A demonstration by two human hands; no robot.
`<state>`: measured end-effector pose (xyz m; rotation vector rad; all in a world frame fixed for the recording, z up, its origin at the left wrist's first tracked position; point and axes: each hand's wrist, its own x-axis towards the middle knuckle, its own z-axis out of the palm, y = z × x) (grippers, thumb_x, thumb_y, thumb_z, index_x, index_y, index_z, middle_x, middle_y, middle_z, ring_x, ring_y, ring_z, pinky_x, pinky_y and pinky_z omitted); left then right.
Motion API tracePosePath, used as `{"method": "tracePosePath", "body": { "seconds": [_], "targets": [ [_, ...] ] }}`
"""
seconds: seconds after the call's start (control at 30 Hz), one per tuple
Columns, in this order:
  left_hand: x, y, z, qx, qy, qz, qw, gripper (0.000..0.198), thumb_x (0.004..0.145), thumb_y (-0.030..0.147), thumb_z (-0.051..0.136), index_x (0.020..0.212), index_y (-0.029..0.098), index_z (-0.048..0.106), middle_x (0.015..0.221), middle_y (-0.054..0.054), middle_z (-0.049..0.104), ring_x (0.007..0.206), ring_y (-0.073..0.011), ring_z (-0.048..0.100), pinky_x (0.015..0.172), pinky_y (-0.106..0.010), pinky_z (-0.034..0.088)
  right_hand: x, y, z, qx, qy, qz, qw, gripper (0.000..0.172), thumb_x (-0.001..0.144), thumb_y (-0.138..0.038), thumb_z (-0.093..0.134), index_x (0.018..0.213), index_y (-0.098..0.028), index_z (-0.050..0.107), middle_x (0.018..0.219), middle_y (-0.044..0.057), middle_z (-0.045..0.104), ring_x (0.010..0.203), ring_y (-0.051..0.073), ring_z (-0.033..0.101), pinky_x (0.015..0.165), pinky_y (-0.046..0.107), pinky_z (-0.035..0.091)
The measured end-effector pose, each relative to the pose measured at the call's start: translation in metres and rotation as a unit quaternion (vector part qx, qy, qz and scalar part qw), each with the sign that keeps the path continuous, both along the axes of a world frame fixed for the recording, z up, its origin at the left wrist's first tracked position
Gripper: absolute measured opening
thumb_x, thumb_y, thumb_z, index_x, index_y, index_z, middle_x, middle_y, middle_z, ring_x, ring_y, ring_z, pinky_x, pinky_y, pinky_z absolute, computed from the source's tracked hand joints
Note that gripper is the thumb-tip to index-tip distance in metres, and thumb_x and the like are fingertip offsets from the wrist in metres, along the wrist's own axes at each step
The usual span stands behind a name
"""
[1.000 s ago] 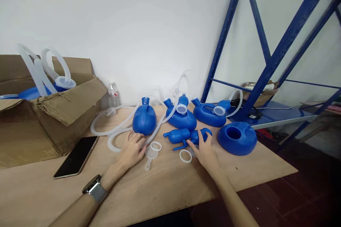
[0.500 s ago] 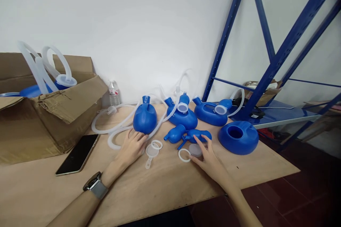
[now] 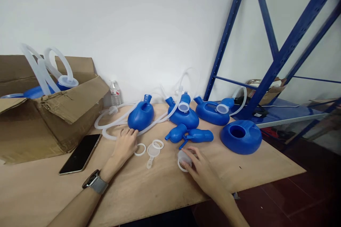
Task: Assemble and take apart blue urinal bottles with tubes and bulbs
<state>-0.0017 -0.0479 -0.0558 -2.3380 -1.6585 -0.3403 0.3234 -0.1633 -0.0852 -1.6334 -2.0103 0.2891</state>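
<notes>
My left hand [image 3: 125, 144] rests palm down, fingers loosely bent, at the lower edge of a blue plastic urinal bottle [image 3: 141, 116]. A white ring [image 3: 140, 149] lies by its thumb side. My right hand [image 3: 200, 166] pinches a translucent disc-shaped lid [image 3: 182, 156] between thumb and fingers. Under the lid, a second white ring [image 3: 182, 169] partly shows. Between my hands lies a flat translucent cap with a tab [image 3: 153, 150], overlapped by another white ring [image 3: 158, 144]. Just beyond my right hand are two blue bulb-shaped spouts [image 3: 177, 133], lying on their sides.
A cardboard box [image 3: 39, 127] with hoses and blue parts stands left, beside a phone [image 3: 80, 154]. White hoses [image 3: 110, 136] curl behind my left hand. More blue bottles [image 3: 183, 117] line the wall; one [image 3: 241, 137] sits right. Blue metal shelving [image 3: 289, 42] rises beyond the table's right edge.
My left hand and the blue bottle shifted left, the bottle turning; a white ring now shows beside the hand. My right hand came nearer, bringing the lid over the other ring.
</notes>
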Motion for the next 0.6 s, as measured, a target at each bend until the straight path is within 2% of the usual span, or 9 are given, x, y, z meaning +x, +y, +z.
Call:
{"method": "tracePosePath", "body": {
  "seconds": [0.13,0.27,0.43,0.53,0.6],
  "targets": [
    [0.006,-0.004,0.000,-0.055,-0.001,0.015,0.998,0.032,0.088,0.009,0.048,0.114,0.014,0.065,0.117,-0.019,0.073,0.110,-0.0352,0.067,0.097,-0.047,0.043,-0.035,-0.001,-0.002,-0.011,-0.075,0.034,0.996,0.052,0.104,-0.054,0.048,0.149,-0.030,0.056,0.151,0.016,0.052,0.134,0.037,0.056,0.110,0.060,0.048],
    [0.012,-0.009,0.000,-0.072,0.000,0.017,0.997,0.026,0.092,0.020,0.048,0.111,0.014,0.066,0.102,-0.018,0.076,0.097,-0.0360,0.072,0.093,-0.047,0.044,-0.065,0.006,-0.002,-0.033,-0.081,0.048,0.995,0.058,0.104,-0.055,0.048,0.158,-0.032,0.047,0.159,0.017,0.043,0.144,0.038,0.045,0.115,0.062,0.042],
    [0.012,-0.008,0.002,-0.072,-0.005,0.036,0.997,0.027,0.091,0.022,0.048,0.107,0.012,0.068,0.102,-0.021,0.077,0.095,-0.0378,0.073,0.093,-0.050,0.044,-0.096,0.016,0.004,-0.083,-0.052,0.089,0.991,0.068,0.106,-0.054,0.045,0.165,-0.026,0.031,0.171,0.017,0.022,0.159,0.037,0.019,0.125,0.062,0.027],
    [0.009,-0.006,0.002,-0.068,-0.010,0.043,0.997,0.026,0.088,0.020,0.049,0.103,0.012,0.069,0.103,-0.022,0.076,0.096,-0.0385,0.072,0.094,-0.052,0.043,-0.105,0.020,0.011,-0.112,-0.037,0.141,0.983,0.074,0.103,-0.055,0.050,0.166,-0.023,0.029,0.175,0.016,0.009,0.162,0.037,0.002,0.128,0.060,0.020],
    [0.005,-0.004,0.001,-0.063,-0.017,0.042,0.997,0.026,0.089,0.019,0.048,0.101,0.013,0.069,0.103,-0.021,0.076,0.098,-0.0379,0.072,0.095,-0.052,0.044,-0.106,0.023,0.017,-0.122,-0.031,0.169,0.978,0.076,0.102,-0.055,0.054,0.166,-0.023,0.029,0.176,0.015,0.005,0.162,0.038,-0.003,0.128,0.061,0.018]
  ]
}}
